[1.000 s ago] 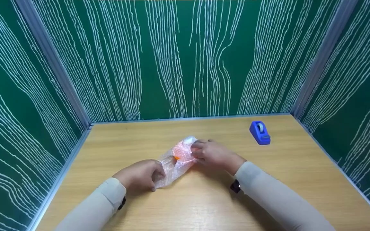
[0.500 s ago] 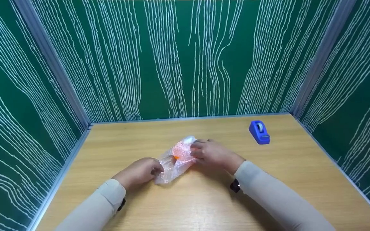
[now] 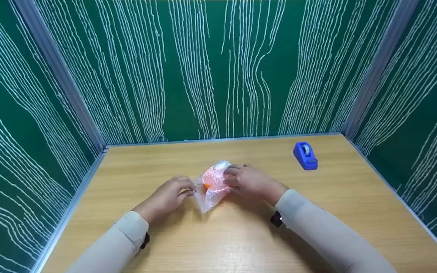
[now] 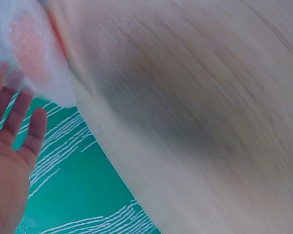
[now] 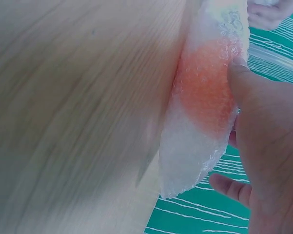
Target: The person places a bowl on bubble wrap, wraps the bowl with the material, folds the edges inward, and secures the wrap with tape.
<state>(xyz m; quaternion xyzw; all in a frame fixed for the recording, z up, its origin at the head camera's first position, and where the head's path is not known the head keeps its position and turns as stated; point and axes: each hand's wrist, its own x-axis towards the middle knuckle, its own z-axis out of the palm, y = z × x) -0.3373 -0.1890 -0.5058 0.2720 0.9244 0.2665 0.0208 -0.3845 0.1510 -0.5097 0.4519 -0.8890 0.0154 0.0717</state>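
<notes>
A piece of clear bubble wrap (image 3: 214,197) lies folded around an orange object (image 3: 207,185) near the middle of the table. The object's kind cannot be made out through the wrap. My left hand (image 3: 169,195) pinches the left edge of the wrap between thumb and fingertips, lifting a flap; its other fingers spread loosely in the left wrist view. From the right, my right hand (image 3: 250,182) holds the bundle, with its thumb (image 5: 240,73) against the wrap over the orange part and its other fingers partly hidden.
On the wooden table (image 3: 241,239), a blue tape dispenser (image 3: 305,156) with a roll in it stands at the back right. Green panels (image 3: 188,76) with white wavy lines enclose the back and sides.
My left hand has moved up and away from me, folding the wrap's near-left end toward the orange object. The wrap now looks shorter and pointed in front. My right hand stays in place.
</notes>
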